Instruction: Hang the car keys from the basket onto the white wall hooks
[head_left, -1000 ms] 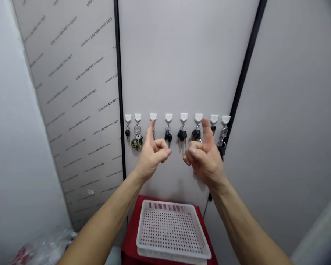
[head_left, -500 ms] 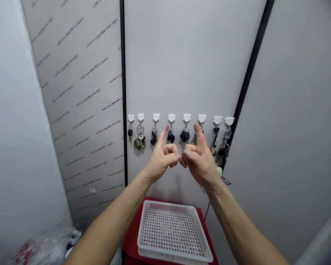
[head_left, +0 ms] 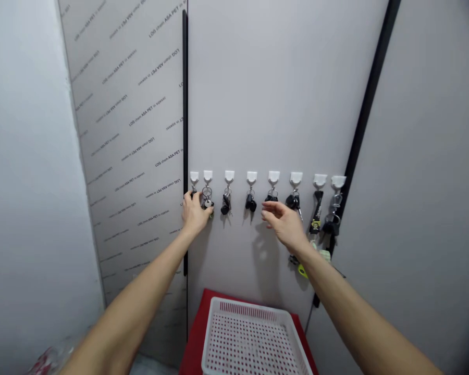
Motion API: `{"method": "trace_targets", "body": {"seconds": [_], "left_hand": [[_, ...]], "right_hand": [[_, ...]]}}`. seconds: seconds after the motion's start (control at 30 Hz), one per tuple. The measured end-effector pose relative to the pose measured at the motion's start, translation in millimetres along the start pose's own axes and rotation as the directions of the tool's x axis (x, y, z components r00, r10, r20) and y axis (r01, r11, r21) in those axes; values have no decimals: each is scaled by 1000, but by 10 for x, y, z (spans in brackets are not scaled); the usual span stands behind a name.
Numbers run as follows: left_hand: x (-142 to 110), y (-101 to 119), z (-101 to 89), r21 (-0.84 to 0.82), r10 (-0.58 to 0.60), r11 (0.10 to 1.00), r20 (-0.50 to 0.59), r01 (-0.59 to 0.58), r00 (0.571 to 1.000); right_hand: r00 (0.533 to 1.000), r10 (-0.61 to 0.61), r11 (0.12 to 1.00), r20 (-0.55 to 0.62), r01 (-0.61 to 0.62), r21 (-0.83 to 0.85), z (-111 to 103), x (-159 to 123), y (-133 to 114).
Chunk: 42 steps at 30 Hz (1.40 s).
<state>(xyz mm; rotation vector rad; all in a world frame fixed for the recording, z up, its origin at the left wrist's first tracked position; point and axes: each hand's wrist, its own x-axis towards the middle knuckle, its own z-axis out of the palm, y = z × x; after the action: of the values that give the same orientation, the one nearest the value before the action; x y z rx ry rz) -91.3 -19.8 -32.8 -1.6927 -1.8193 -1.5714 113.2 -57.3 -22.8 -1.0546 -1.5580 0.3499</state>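
Observation:
My left hand (head_left: pixel 195 213) is at the leftmost hooks, its fingers over the first key (head_left: pixel 194 191) and its thumb by the second key bunch (head_left: pixel 207 202). Its fingers and thumb are apart; the lower part of those keys is hidden behind it. My right hand (head_left: pixel 287 223) is half curled with fingers and thumb apart, holding nothing, in front of the fifth key bunch (head_left: pixel 272 197). Between the hands hang two bunches of black-headed keys, the third (head_left: pixel 226 204) and the fourth (head_left: pixel 250 202). Each hangs by a ring from a white hook (head_left: pixel 251 177).
Black-headed keys (head_left: pixel 293 201), a black strap (head_left: pixel 317 208) and another key bunch (head_left: pixel 331 224) hang at the right. Below stands a white perforated basket (head_left: pixel 254 311) on a red surface (head_left: pixel 194 333). A black vertical strip (head_left: pixel 185 130) borders the panel on the left.
My hands have drawn apart from in front of the middle keys. The left has moved left to the first two hooks; the right has loosened its fingers. The view has shifted slightly.

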Motion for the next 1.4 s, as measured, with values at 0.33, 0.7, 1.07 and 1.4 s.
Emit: {"method": "trace_targets", "body": {"seconds": [0.33,0.7,1.07,1.4], "left_hand": [[180,-28,-123,82,56,994,135,-68,989],[710,299,-814,59,172,982,114,-180,978],[-1073,-152,8,-243,270,960,694,-136,668],[-1973,-426,448,-77,119,991,863,-105,491]], "right_hand": [[986,-163,764,43,154,-627,210,132,46],[949,-290,881,-123,215,-422,282,305,-96],[940,-328,909,97,342,-239,112,133,-73],[949,-296,954,-107,289,-84,99,668,-339]]}}
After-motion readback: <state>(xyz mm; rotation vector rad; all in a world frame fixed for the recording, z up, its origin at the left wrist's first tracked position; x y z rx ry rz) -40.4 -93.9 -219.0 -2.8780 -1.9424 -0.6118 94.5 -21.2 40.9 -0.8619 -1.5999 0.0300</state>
